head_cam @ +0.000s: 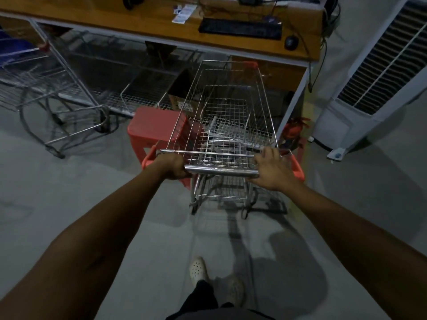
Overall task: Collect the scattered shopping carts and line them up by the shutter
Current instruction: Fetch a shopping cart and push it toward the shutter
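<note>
Left hand [171, 167], fingers curled tight round the left end of the handle bar, and right hand [271, 170], taking the right end in the fork of thumb and loosely spread fingers, hold the silver wire shopping cart with orange corner guards [227, 107]. It stands on the grey floor [69, 204], its long axis running near to far, handle nearest, nose pointing at the far wooden desk [143, 21]. From the left: another, blurred wire cart [46, 88], a red plastic stool [154, 128] just beside the held cart's left side, and a white louvred air cooler [381, 77].
</note>
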